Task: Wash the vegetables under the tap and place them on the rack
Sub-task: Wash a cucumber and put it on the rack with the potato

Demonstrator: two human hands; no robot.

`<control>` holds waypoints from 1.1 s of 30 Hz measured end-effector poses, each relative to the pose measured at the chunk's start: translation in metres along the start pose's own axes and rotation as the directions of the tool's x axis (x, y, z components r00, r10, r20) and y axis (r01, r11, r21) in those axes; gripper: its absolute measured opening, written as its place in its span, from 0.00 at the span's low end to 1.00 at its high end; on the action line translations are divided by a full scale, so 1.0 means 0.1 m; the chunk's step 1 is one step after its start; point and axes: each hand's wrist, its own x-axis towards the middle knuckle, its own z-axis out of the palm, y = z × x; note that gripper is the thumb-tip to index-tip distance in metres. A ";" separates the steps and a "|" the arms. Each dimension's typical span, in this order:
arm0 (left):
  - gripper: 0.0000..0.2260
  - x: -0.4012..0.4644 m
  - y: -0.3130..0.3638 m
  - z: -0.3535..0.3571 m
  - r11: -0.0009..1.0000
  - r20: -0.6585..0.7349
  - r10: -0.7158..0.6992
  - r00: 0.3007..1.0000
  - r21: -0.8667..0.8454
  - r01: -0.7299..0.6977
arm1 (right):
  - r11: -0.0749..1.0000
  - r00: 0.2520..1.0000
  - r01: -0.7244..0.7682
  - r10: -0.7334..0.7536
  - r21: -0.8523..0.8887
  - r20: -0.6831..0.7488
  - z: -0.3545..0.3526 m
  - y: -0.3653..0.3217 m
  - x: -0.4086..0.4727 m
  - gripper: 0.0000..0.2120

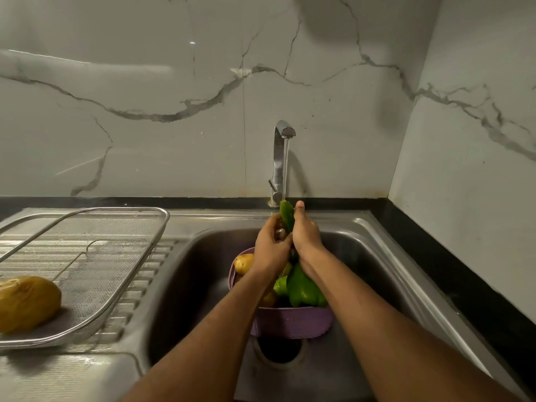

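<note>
Steel sink below marble wall

marble-veined wall, black countertop edge, sink drain

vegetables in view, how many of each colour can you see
Only what shows; the bowl may hide more.
Green: 3, the long one under the tap in both hands, and two peppers in the bowl.
Yellow-brown: 2 potatoes, one on the rack, one in the bowl.
Total: 5
</note>
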 end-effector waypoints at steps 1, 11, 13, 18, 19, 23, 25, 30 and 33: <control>0.20 0.01 -0.01 -0.02 0.999 -0.014 0.008 1.000 0.031 -0.008 | 1.000 1.000 -0.006 0.006 -0.016 0.009 0.00 0.01 0.00 0.25; 0.09 0.05 -0.08 -0.04 0.938 0.005 0.157 0.988 0.311 -0.150 | 0.985 0.988 0.150 -0.153 -0.082 -0.036 0.03 0.08 0.00 0.13; 0.08 0.02 -0.04 -0.07 0.897 0.035 0.187 0.982 0.402 -0.185 | 0.997 0.995 0.061 -0.064 -0.042 -0.075 0.03 0.05 0.01 0.12; 0.05 -0.02 -0.03 -0.10 0.842 0.067 0.240 0.969 0.482 -0.242 | 0.999 0.992 -0.036 0.035 -0.012 -0.119 0.04 -0.02 0.01 0.15; 0.06 0.00 -0.05 -0.10 0.852 0.060 0.234 0.970 0.468 -0.235 | 0.999 0.992 -0.036 0.036 -0.004 -0.120 0.03 -0.03 0.00 0.15; 0.05 0.00 -0.10 -0.11 0.907 0.011 0.164 0.986 0.392 -0.155 | 0.989 0.995 0.075 -0.083 -0.130 -0.057 0.02 0.00 -0.04 0.11; 0.07 -0.01 -0.11 -0.14 0.940 -0.015 0.096 0.995 0.329 -0.086 | 0.946 0.989 0.148 -0.134 -0.287 0.066 0.03 0.05 -0.03 0.12; 0.09 0.03 -0.13 -0.20 0.969 -0.027 0.009 1.000 0.247 -0.002 | 0.934 0.979 0.164 -0.116 -0.319 0.165 0.03 0.10 -0.01 0.12; 0.13 0.02 -0.11 -0.17 0.954 0.028 0.068 0.997 0.290 -0.073 | 0.950 0.978 0.207 -0.209 -0.232 0.016 -0.01 0.13 0.01 0.11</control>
